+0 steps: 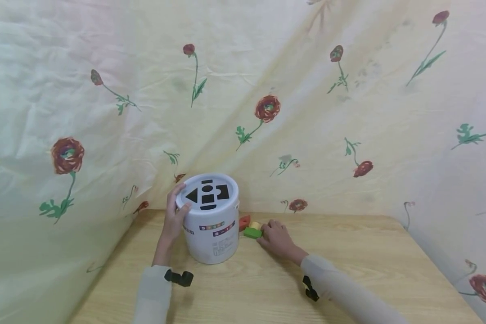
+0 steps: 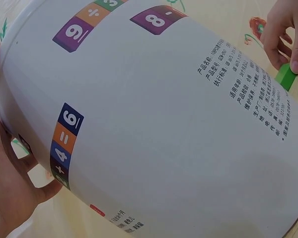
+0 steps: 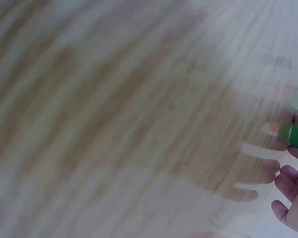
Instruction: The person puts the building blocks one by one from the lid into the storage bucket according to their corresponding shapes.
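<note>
A white bucket (image 1: pixel 205 225) stands upright on the table, its lid (image 1: pixel 190 208) cut with black-looking holes of several shapes. My left hand (image 1: pixel 173 218) grips the bucket's upper left side, thumb at the rim. To the right of the bucket, my right hand (image 1: pixel 278 239) pinches a green block (image 1: pixel 251 232) at its near end. A yellow block (image 1: pixel 256 224) and a red block (image 1: pixel 244 222) lie right behind it, close to the bucket. In the left wrist view the bucket hides much of the green block (image 2: pixel 286 77).
The wooden table (image 1: pixel 348 261) ends at a floral cloth (image 1: pixel 227 135) hanging behind it and at both sides. Coloured number labels (image 1: pixel 212 226) and printed text are on the bucket's wall. Black bands with cameras (image 1: pixel 182 279) sit on both sleeves.
</note>
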A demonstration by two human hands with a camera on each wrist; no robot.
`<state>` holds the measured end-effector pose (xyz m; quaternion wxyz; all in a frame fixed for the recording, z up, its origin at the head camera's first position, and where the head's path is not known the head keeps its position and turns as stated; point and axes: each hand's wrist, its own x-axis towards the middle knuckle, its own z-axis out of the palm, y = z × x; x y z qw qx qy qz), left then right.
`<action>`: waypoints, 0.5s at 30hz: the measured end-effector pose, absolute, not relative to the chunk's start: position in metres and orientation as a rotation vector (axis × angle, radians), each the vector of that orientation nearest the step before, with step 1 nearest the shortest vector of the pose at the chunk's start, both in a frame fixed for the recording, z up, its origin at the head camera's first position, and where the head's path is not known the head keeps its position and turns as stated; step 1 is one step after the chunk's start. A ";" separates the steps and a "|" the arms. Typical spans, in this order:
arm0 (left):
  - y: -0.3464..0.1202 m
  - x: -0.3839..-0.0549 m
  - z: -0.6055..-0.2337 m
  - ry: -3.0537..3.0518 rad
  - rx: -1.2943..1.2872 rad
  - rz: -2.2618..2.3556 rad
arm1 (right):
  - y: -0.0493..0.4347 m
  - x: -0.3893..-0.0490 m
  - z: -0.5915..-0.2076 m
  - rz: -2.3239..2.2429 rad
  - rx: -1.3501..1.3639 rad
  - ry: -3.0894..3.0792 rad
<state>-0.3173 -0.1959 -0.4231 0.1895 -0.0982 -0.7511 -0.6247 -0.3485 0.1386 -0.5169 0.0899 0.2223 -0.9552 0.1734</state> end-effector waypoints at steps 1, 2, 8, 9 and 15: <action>-0.196 -0.317 -0.423 -2.109 -0.280 -1.755 | 0.139 -0.349 -0.517 0.525 0.660 -2.832; -0.196 -0.317 -0.423 -2.109 -0.285 -1.754 | 0.140 -0.349 -0.517 0.533 0.661 -2.827; -0.195 -0.317 -0.422 -2.108 -0.289 -1.751 | 0.146 -0.353 -0.515 0.650 0.665 -2.783; -0.195 -0.316 -0.422 -2.110 -0.287 -1.753 | 0.147 -0.353 -0.513 0.684 0.662 -2.776; -0.195 -0.317 -0.423 -2.110 -0.273 -1.761 | 0.149 -0.351 -0.502 0.927 0.645 -2.747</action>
